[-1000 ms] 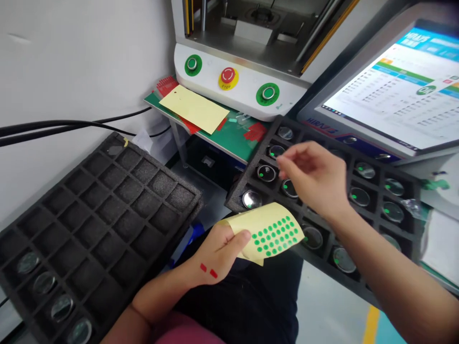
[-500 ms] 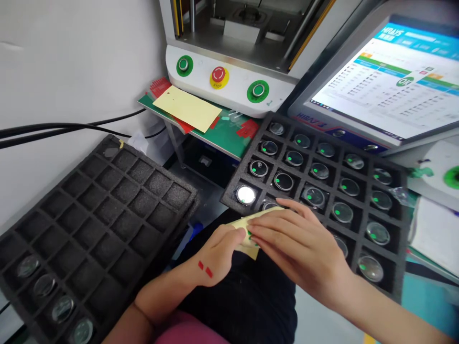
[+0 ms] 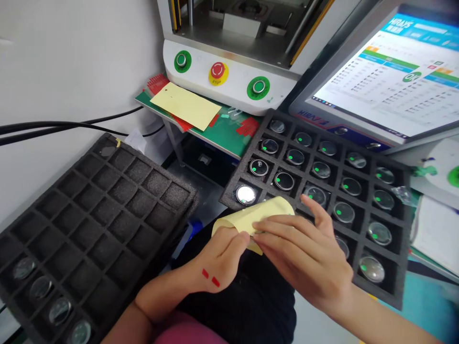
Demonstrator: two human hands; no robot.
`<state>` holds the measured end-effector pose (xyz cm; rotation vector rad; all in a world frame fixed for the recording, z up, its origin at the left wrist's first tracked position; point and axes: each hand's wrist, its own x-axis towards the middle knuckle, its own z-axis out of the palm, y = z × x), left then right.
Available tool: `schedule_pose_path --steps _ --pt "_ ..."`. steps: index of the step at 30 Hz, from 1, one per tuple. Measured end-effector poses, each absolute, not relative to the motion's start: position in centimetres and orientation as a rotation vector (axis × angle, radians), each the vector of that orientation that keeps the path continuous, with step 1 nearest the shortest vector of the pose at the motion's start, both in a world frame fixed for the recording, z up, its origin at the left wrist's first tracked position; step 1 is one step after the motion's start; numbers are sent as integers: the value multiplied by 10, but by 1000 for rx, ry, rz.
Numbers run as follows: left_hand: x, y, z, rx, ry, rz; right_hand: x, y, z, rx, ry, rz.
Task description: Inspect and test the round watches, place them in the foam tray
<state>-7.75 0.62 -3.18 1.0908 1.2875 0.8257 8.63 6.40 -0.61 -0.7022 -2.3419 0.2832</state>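
Note:
My left hand (image 3: 218, 260) pinches a curled yellow sticker sheet (image 3: 251, 215) above my lap; two small red marks sit on the back of that hand. My right hand (image 3: 304, 253) lies over the sheet's right part with its fingertips pressed on it, hiding the green dots. Just behind the hands, a black foam tray (image 3: 401, 229) holds several round glass lenses (image 3: 343, 211), most of them with a small green dot. A second black foam tray (image 3: 107, 200) to my left has mostly bare pockets and a few lenses (image 3: 39, 286) in its near corner.
A white machine base (image 3: 233, 71) with two green buttons and a red stop button (image 3: 218, 71) stands at the back. A yellow card (image 3: 184, 105) lies on a green shelf (image 3: 229, 134). A tilted monitor (image 3: 394, 76) is at the right. Black cables (image 3: 71, 126) run along the wall.
My right hand came back from the lens tray down onto the sticker sheet and now rests on it. The sheet has curled up a little since half a second ago.

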Motion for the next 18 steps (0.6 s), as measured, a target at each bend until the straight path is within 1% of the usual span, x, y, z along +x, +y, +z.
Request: schedule_pose_path --steps 5,8,11,12,13,16,18 --pt "-80 7 -38 956 1277 813 82 68 -12 -651 -2356 356" --pt "-83 8 -42 855 1238 844 86 89 -13 -676 -2313 238" --pt "-85 8 -45 753 1308 864 94 143 -18 -1058 -2001 145" --pt "-85 8 -46 724 1319 860 97 167 -22 -1299 -1866 261" --pt "-85 8 -45 692 1326 863 99 191 -26 -1422 -1828 337" --pt "-82 9 -41 583 1353 882 103 254 -40 -1650 -1844 606" --pt "-81 10 -36 513 1396 889 101 281 -48 -1757 -1886 756"
